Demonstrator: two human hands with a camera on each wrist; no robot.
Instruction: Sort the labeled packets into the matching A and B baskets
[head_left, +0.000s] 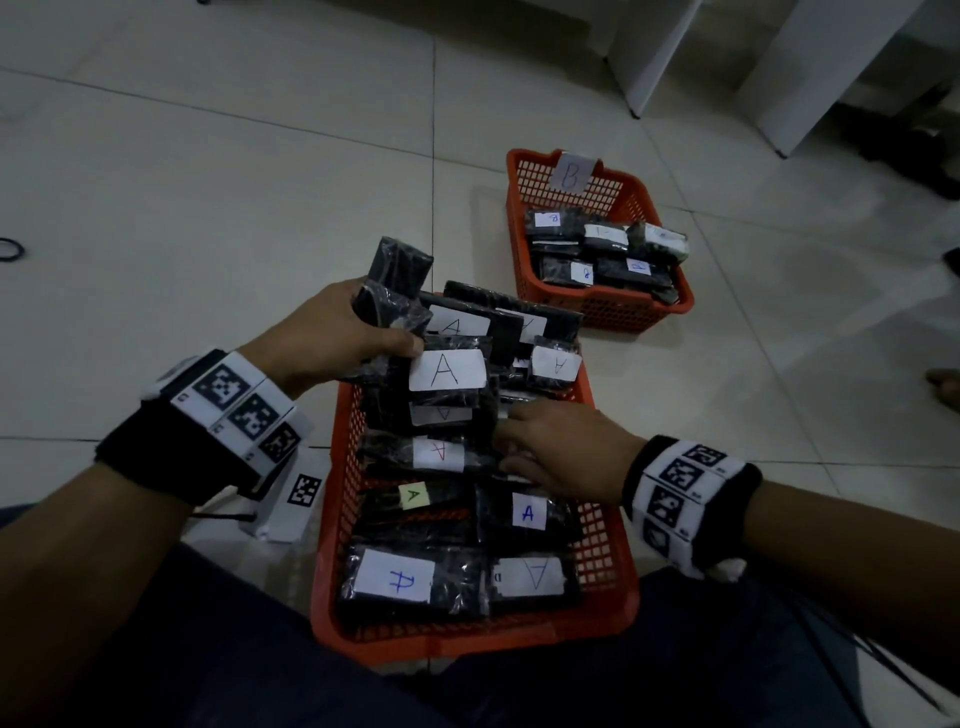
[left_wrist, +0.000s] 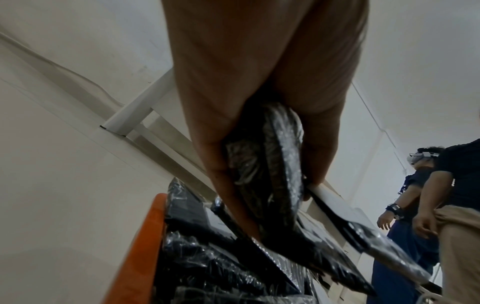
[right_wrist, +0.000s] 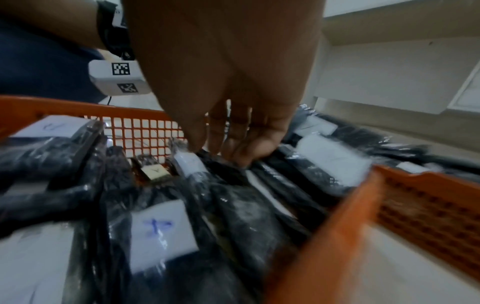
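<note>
The A basket (head_left: 608, 597) fills lower centre; the right hand (head_left: 561, 452), fingers loosely curled, touches packets at mid-frame; the left hand (head_left: 332, 332) grips a black packet bundle (head_left: 387, 306), long axis toward the upper right, where the B basket (head_left: 639, 306) sits.

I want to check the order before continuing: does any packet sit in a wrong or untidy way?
Yes. At the far end of the near basket, several A packets are heaped above the rim and overhang it. The left hand grips some.
</note>
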